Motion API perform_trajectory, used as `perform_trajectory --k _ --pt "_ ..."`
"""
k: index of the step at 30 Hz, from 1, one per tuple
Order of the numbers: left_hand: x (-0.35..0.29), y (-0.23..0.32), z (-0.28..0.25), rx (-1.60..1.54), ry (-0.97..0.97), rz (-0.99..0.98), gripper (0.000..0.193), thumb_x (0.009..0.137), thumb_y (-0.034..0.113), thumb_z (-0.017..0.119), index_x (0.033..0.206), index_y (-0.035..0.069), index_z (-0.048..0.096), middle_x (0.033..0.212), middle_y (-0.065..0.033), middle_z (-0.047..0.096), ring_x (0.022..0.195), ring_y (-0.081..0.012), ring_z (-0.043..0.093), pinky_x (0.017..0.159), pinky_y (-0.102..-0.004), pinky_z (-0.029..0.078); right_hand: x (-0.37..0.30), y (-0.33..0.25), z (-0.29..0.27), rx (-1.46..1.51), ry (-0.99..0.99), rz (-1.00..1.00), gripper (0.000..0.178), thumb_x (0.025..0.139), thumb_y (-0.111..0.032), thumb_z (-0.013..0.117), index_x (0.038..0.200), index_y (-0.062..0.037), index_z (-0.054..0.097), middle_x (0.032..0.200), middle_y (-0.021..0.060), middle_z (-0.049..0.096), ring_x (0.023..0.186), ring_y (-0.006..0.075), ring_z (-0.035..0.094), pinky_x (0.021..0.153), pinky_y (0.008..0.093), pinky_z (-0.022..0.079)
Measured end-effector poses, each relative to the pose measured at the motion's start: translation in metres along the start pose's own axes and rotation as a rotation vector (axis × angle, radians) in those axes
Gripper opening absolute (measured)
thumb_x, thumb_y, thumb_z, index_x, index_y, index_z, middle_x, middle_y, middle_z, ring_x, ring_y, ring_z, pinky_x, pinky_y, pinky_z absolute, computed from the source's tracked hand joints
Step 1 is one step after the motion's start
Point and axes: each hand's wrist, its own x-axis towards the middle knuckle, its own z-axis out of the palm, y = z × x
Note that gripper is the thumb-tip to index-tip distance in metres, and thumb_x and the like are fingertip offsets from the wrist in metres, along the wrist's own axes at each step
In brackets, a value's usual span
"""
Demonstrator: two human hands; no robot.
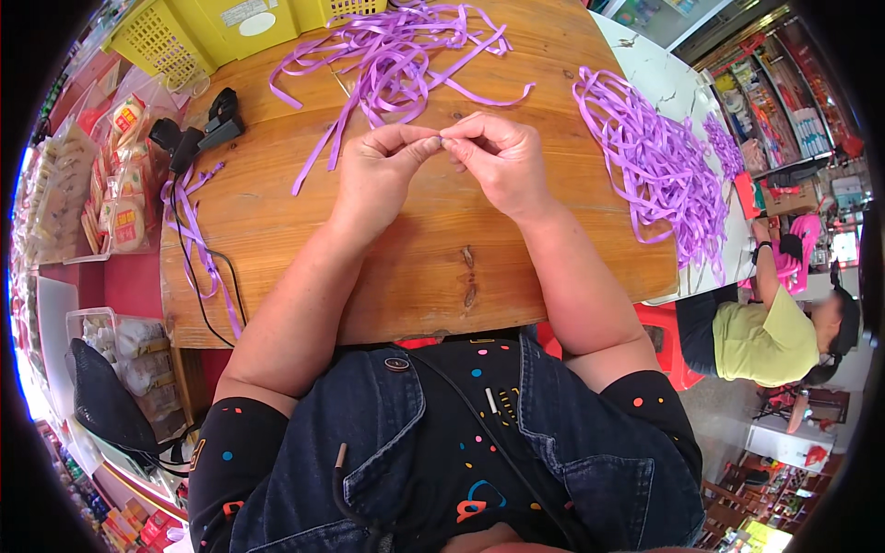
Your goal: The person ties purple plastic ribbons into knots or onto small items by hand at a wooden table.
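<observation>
Our left hand (pixel 380 172): grip together, thumb to forefinger, any contents we cannot tell | purple ribbon tangle (pixel 396 78) beyond, on our tabletop (pixel 415 281) | our right hand (pixel 505 168): grip likewise, meeting the left's tips | purple ribbon heap (pixel 656 157), right edge

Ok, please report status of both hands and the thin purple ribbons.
Left hand and right hand pinched together; contents unclear. Loose purple ribbon tangle beyond them; second purple ribbon heap at right. Black corded device at left, apart from hands.
</observation>
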Motion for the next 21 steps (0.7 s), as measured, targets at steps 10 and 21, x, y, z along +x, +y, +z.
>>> perform_trajectory --k 10,21 --pt "0.011 -0.017 -0.002 -0.044 -0.04 0.144 0.015 0.084 0.011 0.063 0.09 -0.002 0.065 0.082 -0.004 0.065 0.075 -0.0076 0.058 0.067 -0.0197 0.045 0.001 0.003 0.001 0.043 0.013 0.046 0.011 0.082 0.001 0.06 0.091 -0.001 0.064 0.081 0.0024 0.063 0.069 0.0063 0.056 0.061 0.0191 0.046" --pt "0.003 -0.002 0.0 0.089 0.019 0.06 0.011 0.083 0.01 0.064 0.087 0.0 0.066 0.078 -0.0018 0.065 0.07 -0.0056 0.056 0.063 -0.019 0.044 0.0 0.003 0.001 0.054 0.025 0.024 0.009 0.081 0.001 0.061 0.089 -0.0015 0.063 0.078 0.0011 0.062 0.067 0.005 0.055 0.06 0.0182 0.045"
